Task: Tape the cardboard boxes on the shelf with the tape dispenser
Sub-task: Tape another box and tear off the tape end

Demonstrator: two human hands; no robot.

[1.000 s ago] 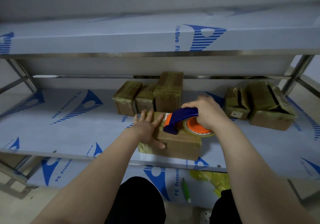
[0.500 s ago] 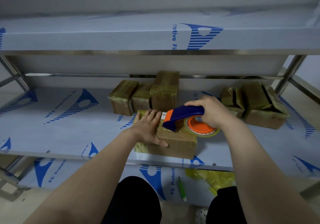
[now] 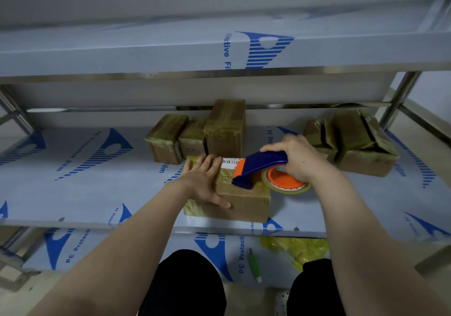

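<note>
A brown cardboard box with a white barcode label lies near the front edge of the middle shelf. My left hand presses flat on the box's top left, fingers straight, thumb down its front face. My right hand grips the blue handle of the tape dispenser. The dispenser's blue and orange nose rests on the box top. Its orange tape roll hangs just past the box's right end.
Three taped boxes stand behind the worked box, and two more taped boxes sit at the right. The upper shelf overhangs closely. On the lower shelf lie a green pen and crumpled yellow tape. My dark-clad knees are below.
The dispenser and my right hand have shifted slightly right along the box top, and the barcode label shows more. My left hand stays pressed on the box.
</note>
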